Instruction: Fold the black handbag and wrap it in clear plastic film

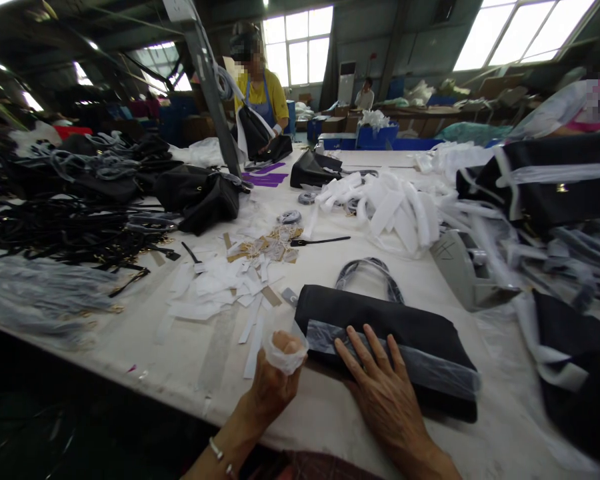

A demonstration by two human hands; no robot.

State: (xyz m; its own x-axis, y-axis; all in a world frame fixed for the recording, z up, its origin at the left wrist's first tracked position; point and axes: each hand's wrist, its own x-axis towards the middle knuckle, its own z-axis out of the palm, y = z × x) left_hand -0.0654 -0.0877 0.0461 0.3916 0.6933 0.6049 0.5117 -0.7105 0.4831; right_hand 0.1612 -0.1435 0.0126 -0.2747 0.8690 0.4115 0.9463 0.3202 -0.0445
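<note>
A black handbag lies on the white table in front of me, its wrapped handle looping out behind it. Across its near part runs a strip of clear plastic film. My right hand rests flat on that film with the fingers spread. At the bag's left end, my left hand is closed around a crumpled piece of thin whitish wrapping film. Just beyond it a small grey tag touches the bag's corner.
White paper strips and stringed tags lie left of the bag. Further back is a white foam pile. A grey tape dispenser stands right. Black straps heap at left. A person in yellow handles a bag across the table.
</note>
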